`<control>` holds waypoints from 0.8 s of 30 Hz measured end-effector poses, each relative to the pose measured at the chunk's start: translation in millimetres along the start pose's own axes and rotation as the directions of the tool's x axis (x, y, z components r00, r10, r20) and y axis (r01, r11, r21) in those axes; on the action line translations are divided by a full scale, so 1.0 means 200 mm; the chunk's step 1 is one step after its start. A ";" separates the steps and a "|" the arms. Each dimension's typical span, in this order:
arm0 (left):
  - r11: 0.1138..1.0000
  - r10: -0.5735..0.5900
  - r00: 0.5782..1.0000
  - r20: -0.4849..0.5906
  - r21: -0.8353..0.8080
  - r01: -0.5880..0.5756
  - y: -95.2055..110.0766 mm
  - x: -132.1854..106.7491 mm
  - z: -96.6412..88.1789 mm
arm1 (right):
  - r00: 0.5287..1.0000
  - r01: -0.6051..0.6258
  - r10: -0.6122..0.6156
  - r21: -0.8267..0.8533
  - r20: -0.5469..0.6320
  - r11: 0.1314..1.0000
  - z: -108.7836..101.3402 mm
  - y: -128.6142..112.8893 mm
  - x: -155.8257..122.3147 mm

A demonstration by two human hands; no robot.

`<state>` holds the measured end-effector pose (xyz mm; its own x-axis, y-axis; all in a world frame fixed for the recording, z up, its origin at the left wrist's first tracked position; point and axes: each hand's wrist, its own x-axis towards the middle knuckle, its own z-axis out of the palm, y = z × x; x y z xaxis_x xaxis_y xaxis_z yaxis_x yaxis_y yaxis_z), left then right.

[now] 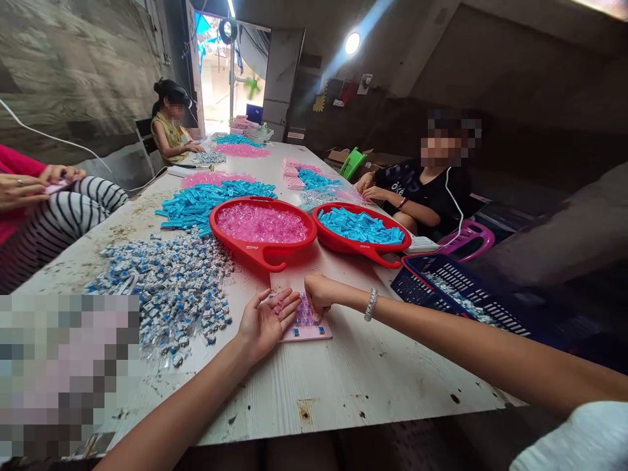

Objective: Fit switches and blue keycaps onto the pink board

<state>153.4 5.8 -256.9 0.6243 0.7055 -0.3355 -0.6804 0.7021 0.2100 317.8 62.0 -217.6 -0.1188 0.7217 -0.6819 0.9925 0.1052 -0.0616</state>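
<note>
My left hand lies palm up on the white table, fingers loosely cupped around several small pink clear pieces. My right hand, with a bracelet at the wrist, is curled in a pinch and presses down on a small pink tray whose slots hold pink and blue parts. Just beyond the tray stands a red dish full of pink clear pieces, and to its right a second red dish full of blue pieces.
A heap of small white-and-blue parts lies left of my hands, blue strips behind it. A dark blue basket sits at the right edge. Three other people sit around the table; more pink and blue piles lie farther back.
</note>
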 end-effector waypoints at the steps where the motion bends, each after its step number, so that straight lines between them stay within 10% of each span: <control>1: 1.000 0.001 1.000 0.000 -0.001 -0.001 0.00 0.00 0.00 | 1.000 0.006 -0.006 0.003 -0.013 1.000 0.01 0.01 0.00; 12: 1.000 0.004 0.999 0.035 -0.002 -0.004 0.01 -0.01 0.00 | 0.969 0.138 -0.133 0.008 -0.210 0.990 -0.02 0.02 -0.13; 20: 0.951 0.216 0.976 -0.025 0.233 -0.204 0.03 0.02 -0.01 | 0.753 0.243 -0.150 0.058 -0.641 0.968 0.30 0.11 -0.34; 24: 0.834 0.355 0.935 0.016 0.446 -0.325 0.05 0.05 -0.02 | 0.740 0.243 -0.124 0.090 -0.661 0.966 0.37 0.10 -0.36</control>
<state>150.3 19.4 -262.4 0.3479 0.9104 -0.2238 -0.5992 0.3995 0.6937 348.0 -37.6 -223.4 -0.2292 0.9733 -0.0151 0.9322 0.2150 -0.2910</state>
